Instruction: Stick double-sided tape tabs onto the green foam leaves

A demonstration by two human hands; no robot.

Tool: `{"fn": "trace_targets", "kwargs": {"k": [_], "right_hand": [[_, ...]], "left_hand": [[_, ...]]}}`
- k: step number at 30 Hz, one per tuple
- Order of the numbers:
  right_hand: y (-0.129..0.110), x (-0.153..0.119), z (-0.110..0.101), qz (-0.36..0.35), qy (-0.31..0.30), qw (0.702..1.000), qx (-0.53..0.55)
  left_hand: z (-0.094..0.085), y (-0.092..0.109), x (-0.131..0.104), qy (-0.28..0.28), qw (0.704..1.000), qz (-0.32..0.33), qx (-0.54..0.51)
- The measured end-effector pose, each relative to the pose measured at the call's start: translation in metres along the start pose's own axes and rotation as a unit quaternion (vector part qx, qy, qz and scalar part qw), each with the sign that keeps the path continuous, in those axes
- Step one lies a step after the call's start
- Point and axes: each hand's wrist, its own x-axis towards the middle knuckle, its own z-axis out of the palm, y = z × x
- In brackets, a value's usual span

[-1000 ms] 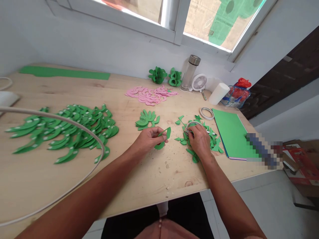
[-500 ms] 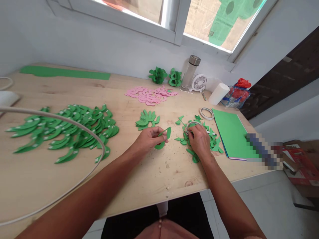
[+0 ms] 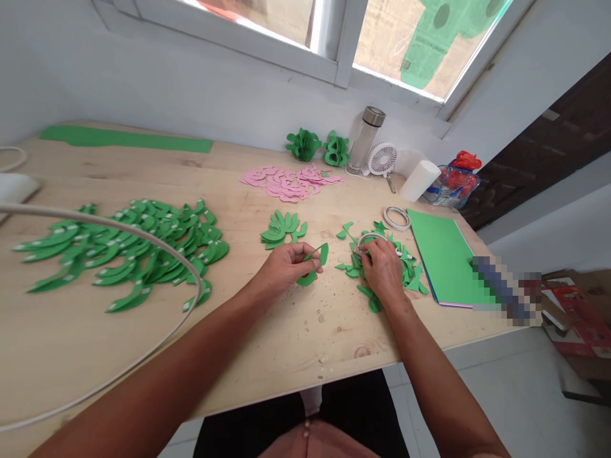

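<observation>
In my left hand point(image 3: 289, 262), thumb and fingers pinch a curved green paper cutout point(image 3: 306, 279). My right hand point(image 3: 382, 262) is closed over a pile of green paper scraps point(image 3: 409, 272), its fingertips on a white roll of tape point(image 3: 370, 236). The hand covers much of that roll. Just beyond my left hand lies a small stack of green leaf-shaped cutouts point(image 3: 285, 222). A large heap of curved green cutouts point(image 3: 157, 245), many with white tape patches, spreads at the left.
Behind are pink cutouts point(image 3: 286, 184), green paper balls point(image 3: 303, 145), a bottle point(image 3: 363, 141) and a small fan point(image 3: 382, 158). Another tape roll point(image 3: 396, 218) sits beside green sheets point(image 3: 446, 254) at the right. A pale cable point(image 3: 157, 240) arcs across the left foreground.
</observation>
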Motion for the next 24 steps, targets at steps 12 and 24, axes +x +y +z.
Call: {"fn": "trace_targets", "kwargs": {"k": [12, 24], "right_hand": [[0.0000, -0.0001, -0.0004, -0.008, 0.013, 1.000, -0.009], [-0.0005, 0.0003, -0.0001, -0.008, 0.006, 1.000, -0.021]], "left_hand": [[0.0003, 0.0004, -0.0006, 0.000, 1.000, -0.003, -0.002], [0.0000, -0.0002, -0.0007, -0.006, 1.000, 0.000, -0.017]]}}
